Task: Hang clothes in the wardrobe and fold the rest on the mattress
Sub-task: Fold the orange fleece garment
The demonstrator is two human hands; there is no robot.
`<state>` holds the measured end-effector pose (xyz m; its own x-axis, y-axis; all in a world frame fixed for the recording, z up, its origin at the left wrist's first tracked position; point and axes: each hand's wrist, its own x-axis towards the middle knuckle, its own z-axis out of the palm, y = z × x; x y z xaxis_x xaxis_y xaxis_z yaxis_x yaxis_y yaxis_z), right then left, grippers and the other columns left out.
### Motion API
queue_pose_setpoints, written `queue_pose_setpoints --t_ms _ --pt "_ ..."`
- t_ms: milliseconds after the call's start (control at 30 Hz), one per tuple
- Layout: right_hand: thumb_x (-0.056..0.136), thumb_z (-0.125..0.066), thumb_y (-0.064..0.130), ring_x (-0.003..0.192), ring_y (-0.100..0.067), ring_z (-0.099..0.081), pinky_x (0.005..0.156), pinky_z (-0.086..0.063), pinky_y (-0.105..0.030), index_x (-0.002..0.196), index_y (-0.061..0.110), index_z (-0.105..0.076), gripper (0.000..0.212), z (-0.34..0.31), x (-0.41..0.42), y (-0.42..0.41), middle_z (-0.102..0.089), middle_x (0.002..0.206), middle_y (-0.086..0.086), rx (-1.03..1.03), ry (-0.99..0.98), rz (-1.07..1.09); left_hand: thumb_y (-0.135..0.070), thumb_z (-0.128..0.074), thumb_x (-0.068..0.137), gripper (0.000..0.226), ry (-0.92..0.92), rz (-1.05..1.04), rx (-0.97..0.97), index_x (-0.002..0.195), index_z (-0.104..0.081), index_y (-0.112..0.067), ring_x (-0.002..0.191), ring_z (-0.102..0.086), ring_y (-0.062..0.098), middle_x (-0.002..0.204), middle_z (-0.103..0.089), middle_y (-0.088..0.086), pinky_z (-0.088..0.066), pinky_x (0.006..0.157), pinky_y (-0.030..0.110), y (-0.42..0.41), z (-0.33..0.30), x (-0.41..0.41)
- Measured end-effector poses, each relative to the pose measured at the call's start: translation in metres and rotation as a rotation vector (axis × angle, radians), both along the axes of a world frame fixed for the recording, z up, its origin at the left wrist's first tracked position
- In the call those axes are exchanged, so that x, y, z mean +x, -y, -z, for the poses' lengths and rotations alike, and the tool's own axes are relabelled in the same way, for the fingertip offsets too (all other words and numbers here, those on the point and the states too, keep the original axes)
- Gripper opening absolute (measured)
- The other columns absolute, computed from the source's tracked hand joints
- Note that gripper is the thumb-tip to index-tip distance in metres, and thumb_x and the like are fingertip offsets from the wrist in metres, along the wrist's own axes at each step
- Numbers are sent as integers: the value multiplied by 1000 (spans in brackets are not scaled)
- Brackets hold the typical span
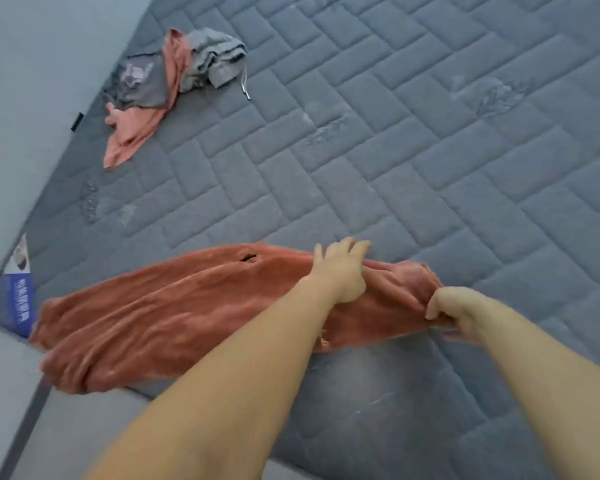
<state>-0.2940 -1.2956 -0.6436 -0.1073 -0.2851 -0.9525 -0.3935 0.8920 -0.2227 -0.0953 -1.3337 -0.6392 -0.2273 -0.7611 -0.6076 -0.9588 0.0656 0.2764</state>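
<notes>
A long rust-orange garment (174, 306) lies stretched across the near part of the grey quilted mattress (395, 150), its left end hanging over the mattress corner. My left hand (342, 268) grips the cloth near its right end, fingers curled over the far edge. My right hand (454, 311) pinches the bunched right end of the same garment. A small dark slit shows in the cloth near its upper edge.
A loose heap of clothes (167, 81), grey pieces over a salmon-pink one, lies at the mattress's far left edge. A blue and white label (21, 296) is on the near-left corner. Pale floor (21, 64) runs along the left side.
</notes>
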Motion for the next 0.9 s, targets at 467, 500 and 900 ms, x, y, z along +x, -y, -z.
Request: queue_pose_setpoints --t_ms 467,500,900 --pt "72 -83 44 101 -35 -65 91 -53 -44 117 1 -63 65 101 32 15 -67 114 -21 -282 -212 202 -56 -59 87 76 219 -713 -312 147 -38 -14 145 -23 31 154 -30 13 -15 119 50 -15 112 179" --pt "76 -81 43 107 -36 -63 92 -51 -43 118 1 -62 63 103 42 15 -65 117 -23 -351 -257 173 -62 -56 87 75 250 -663 -244 143 -43 -14 142 -28 33 151 -35 13 -18 118 48 -7 113 191" --pt "92 -60 21 130 -43 -43 105 -33 -49 138 2 -35 56 77 37 93 -40 143 -24 -732 -844 84 -48 -49 95 13 -241 -388 -315 96 -51 -35 97 -60 26 95 -65 -3 -44 82 39 89 91 189"
